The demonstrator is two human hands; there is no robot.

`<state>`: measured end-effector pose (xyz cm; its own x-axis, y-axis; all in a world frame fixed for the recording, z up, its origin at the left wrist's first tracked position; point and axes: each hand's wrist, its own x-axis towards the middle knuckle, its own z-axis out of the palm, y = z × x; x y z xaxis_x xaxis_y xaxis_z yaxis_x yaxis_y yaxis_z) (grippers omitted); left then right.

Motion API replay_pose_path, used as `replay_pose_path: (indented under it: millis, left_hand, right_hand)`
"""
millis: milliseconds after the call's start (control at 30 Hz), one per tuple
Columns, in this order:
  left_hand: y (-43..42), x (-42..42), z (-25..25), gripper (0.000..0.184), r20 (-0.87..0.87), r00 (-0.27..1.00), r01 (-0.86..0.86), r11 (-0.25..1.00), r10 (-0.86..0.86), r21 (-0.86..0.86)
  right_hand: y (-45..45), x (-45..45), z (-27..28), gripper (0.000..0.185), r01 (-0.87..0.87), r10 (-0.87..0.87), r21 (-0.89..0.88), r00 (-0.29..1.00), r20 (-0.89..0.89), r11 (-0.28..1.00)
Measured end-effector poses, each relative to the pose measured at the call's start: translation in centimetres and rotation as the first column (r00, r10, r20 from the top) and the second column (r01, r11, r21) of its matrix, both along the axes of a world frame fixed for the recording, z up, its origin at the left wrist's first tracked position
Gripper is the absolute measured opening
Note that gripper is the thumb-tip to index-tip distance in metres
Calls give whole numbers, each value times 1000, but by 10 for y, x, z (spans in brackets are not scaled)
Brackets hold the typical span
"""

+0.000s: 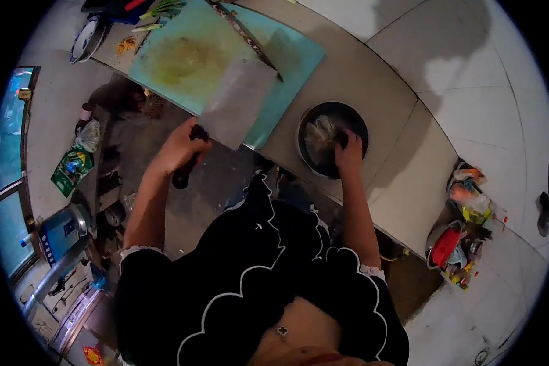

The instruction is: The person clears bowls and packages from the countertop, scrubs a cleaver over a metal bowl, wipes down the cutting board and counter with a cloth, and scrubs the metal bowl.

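Note:
My left hand (188, 148) is closed around the dark handle of a cleaver (238, 100). Its broad blade lies flat over the near edge of a teal cutting board (299, 58). Over the right part of the counter, my right hand (349, 154) reaches down into a round dark bowl (308, 163). Its fingers are bent round something dark that I cannot make out. Beside those fingers, inside the bowl, sits a crumpled clear plastic bag (321, 133). A long, narrow knife with a mottled blade (247, 35) rests across the far part of the board.
Green onions (165, 9) lie at the board's far left corner, near orange crumbs (126, 45) and a patterned bowl (86, 39). Packets and a red bowl (445, 247) stand at the counter's right end. A green packet (73, 169) is on the left.

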<state>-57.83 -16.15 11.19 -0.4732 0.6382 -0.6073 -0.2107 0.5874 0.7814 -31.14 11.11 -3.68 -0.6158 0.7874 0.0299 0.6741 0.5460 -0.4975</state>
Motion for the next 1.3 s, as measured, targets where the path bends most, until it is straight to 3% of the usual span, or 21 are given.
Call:
replay_pose_path:
  millis: [67, 167, 267, 367, 467, 533, 633, 733, 833, 933, 1033, 1133, 1167, 1233, 1300]
  left_hand:
    - [14, 15, -2, 31, -69, 997, 42, 998, -45, -43]
    - [35, 31, -11, 30, -56, 993, 103, 995, -104, -9]
    - [56, 42, -29, 29, -40, 988, 153, 986, -150, 66]
    - [73, 60, -39, 29, 9, 985, 169, 978, -171, 119]
    - [86, 75, -48, 30, 73, 979, 178, 974, -190, 140]
    - [92, 87, -53, 30, 114, 978, 159, 976, -177, 151]
    - [94, 109, -51, 29, 154, 982, 81, 983, -106, 165]
    - [97, 123, -43, 28, 129, 988, 62, 983, -85, 171]
    - [100, 157, -55, 27, 129, 992, -13, 986, -9, 167]
    - [108, 187, -64, 26, 112, 993, -67, 983, 48, 172]
    - [108, 216, -63, 27, 140, 982, -158, 964, 130, 214]
    - [103, 230, -62, 32, 152, 967, -235, 950, 206, 206]
    - [103, 232, -62, 32, 165, 959, -263, 941, 231, 214]
    - [101, 231, -62, 30, 187, 948, -295, 929, 257, 223]
    - [100, 232, -64, 25, 205, 944, -303, 926, 259, 225]
  right_hand:
    - [10, 2, -1, 40, 5, 8, -166, 997, 74, 986]
    - [13, 5, 30, 34, 24, -2, -156, 990, 142, 987]
    - [12, 8, 48, 32, 79, -129, -229, 968, -215, 970]
    - [-6, 0, 89, 32, 58, -222, -353, 868, -444, 934]
    - [-26, -11, 94, 31, -60, -134, -383, 877, -461, 922]
    - [-40, -20, 87, 29, -194, 111, -144, 887, -449, 970]
    - [-45, -21, 83, 26, -210, 305, 286, 886, -349, 935]
    - [-34, -10, 70, 28, -277, 415, 396, 852, -319, 875]
    - [-18, 3, 61, 23, -515, 575, 256, 743, -342, 818]
    - [29, 4, 39, 21, -431, 510, 297, 812, -284, 852]
    - [55, -2, 42, 18, -387, 421, 164, 838, -348, 907]
    - [25, 15, 49, 15, -628, 661, 229, 641, -390, 744]
    - [16, 16, 52, 16, -643, 668, 222, 618, -414, 733]
    - [0, 13, 56, 16, -666, 672, 207, 580, -461, 716]
    - [22, -9, 58, 17, -610, 648, 231, 664, -372, 758]
